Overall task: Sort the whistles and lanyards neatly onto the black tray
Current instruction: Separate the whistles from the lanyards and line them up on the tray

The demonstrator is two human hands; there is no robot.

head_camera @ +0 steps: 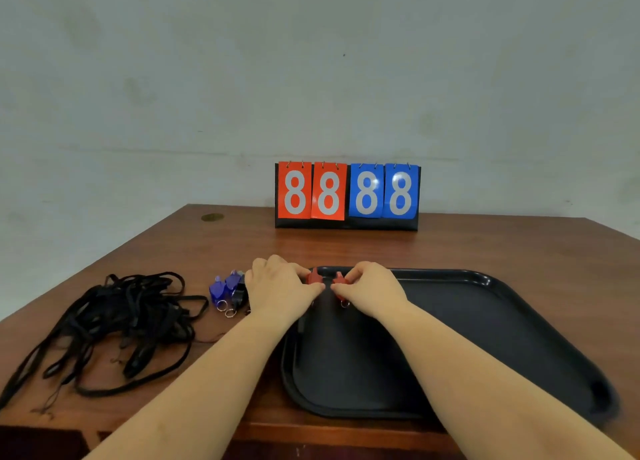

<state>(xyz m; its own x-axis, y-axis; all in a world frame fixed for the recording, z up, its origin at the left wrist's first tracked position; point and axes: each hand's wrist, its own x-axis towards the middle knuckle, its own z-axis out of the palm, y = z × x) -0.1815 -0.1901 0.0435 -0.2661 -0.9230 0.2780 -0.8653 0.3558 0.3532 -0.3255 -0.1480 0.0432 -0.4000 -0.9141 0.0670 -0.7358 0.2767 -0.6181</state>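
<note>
At the far left corner of the black tray (485, 321), one red whistle (314, 277) was pinched by the left hand (280, 286) and another red whistle (340, 281) by the right hand (372, 286) — the lanyards (114, 321) were left tangled on the table (485, 245).

Left hand (280, 283) and right hand (369, 285) meet, each grip pinched shut.

Even soft light, glare on scoreboard (347, 192), wide-angle bowing, edges blurred.

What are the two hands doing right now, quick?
Left hand: closed, pinching a red whistle at the black tray's far left corner.
Right hand: closed, pinching another red whistle beside it.
</note>
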